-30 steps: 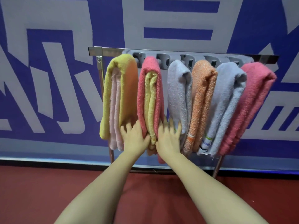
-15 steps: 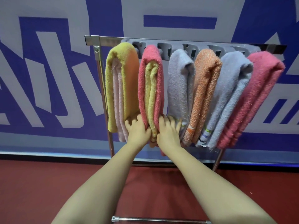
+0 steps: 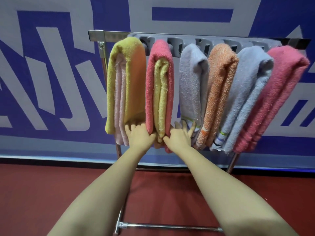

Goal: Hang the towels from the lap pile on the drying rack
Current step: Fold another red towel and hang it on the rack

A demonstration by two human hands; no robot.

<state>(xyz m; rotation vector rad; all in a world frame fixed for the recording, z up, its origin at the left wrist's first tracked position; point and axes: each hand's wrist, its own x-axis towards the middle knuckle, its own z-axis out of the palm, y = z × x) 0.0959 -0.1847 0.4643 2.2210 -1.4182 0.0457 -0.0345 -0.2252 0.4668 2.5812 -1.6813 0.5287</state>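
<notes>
1. The drying rack [image 3: 115, 35] stands against a blue-and-grey patterned wall [image 3: 51, 65] on a red floor [image 3: 51, 193]. A grey slotted holder [image 3: 173, 43] runs along its steel top bar.
2. Six folded towels hang side by side from the holder, each draped over its own arm. From the person's left they are a yellow-orange towel [image 3: 134, 74], a pink towel with a yellow inner layer [image 3: 151, 82], a lavender towel [image 3: 190, 82], an orange towel [image 3: 219, 82], a blue-grey towel [image 3: 248, 86] and a second pink towel [image 3: 279, 86].
3. The three towels on the right lean outward, with their lower ends swung to the right.
4. The left hand [image 3: 139, 135] lies flat against the left side of the pink-and-yellow towel's lower end. Its grip is spread, with the fingers straight and pointing up into the gap beside the yellow-orange towel.
5. The right hand [image 3: 179, 137] lies flat against the right side of the same towel. Its grip is also spread, the fingers fanned, and their tips reach the striped hem of the lavender towel.
6. Both thumbs sit at the front edge of the pink-and-yellow towel near its bottom. The towel's lower end is pressed between the two palms, with neither hand curled round it.
7. Both bare forearms stretch forward above the rack's lower crossbar [image 3: 170, 225].
</notes>
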